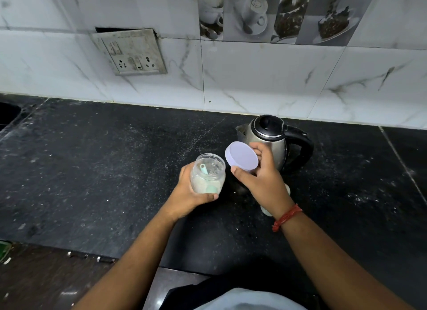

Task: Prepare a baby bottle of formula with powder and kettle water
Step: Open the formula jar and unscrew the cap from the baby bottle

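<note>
My left hand (pixel 187 191) grips a clear plastic jar (pixel 207 173) of pale formula powder, held above the black counter with its mouth open. A light green scoop (pixel 206 171) lies inside the jar. My right hand (pixel 261 178) holds the jar's pale lilac lid (pixel 241 158) just right of the jar, tilted toward me. Behind the lid stands a steel kettle (pixel 272 138) with a black lid and handle. A pale object (pixel 265 211), perhaps the baby bottle, lies mostly hidden under my right wrist.
The black stone counter (pixel 104 171) runs across the view to a white tiled wall with a socket plate (pixel 131 53). A sink corner (pixel 8 113) shows at far left. The counter's front edge is near my body.
</note>
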{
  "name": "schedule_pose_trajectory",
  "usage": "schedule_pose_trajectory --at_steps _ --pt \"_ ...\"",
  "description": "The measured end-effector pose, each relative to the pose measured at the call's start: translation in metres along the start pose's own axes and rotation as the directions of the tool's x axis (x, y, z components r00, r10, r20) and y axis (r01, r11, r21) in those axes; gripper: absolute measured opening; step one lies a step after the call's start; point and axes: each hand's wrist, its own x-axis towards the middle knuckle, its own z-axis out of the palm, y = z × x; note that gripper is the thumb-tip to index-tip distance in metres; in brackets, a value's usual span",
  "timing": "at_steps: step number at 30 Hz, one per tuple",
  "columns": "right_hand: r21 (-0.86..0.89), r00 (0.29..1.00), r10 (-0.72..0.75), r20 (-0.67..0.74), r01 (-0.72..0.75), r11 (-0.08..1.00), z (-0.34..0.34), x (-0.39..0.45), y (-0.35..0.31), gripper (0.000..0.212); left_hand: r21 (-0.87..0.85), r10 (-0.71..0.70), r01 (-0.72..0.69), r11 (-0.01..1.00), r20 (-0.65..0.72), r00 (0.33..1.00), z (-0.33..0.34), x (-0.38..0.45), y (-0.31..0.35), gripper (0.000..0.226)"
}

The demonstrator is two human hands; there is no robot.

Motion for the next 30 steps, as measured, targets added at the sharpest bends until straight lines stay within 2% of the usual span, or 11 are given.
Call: schedule_pose_trajectory --at_steps 6,8,11,15,25,28,30 --pt "-0.265 1.000 -0.013 0.001 0.013 0.964 0.034 -0.021 0.041 0.075 0.062 -0.092 0.103 0.993 -0.151 0.984 -0.015 -0.006 -0.024 0.096" --pt "-0.355 0.999 0.023 0.048 -0.005 0.935 0.043 -0.026 0.056 0.076 0.074 -0.120 0.133 0.988 -0.156 0.980 -0.018 -0.009 -0.031 0.093" --pt "-0.479 0.987 0.096 0.130 -0.022 0.878 0.050 -0.029 0.074 0.079 0.074 -0.151 0.162 0.984 -0.130 0.980 -0.018 -0.011 -0.041 0.100" --pt "-0.608 0.972 0.145 0.187 -0.002 0.794 0.056 -0.028 0.087 0.083 0.070 -0.136 0.141 0.987 -0.077 0.988 -0.012 -0.011 -0.053 0.094" --pt "-0.726 0.965 0.167 0.204 0.034 0.687 0.058 -0.028 0.105 0.085 0.086 -0.142 0.143 0.986 -0.014 0.990 -0.014 -0.011 -0.062 0.096" --pt "-0.725 0.963 0.154 0.220 0.056 0.687 0.055 -0.030 0.105 0.092 0.115 -0.124 0.121 0.986 0.020 0.992 -0.017 -0.013 -0.063 0.099" --pt "-0.705 0.968 0.127 0.217 0.065 0.707 0.053 -0.032 0.102 0.092 0.110 -0.123 0.118 0.987 0.038 0.992 -0.022 -0.018 -0.062 0.108"
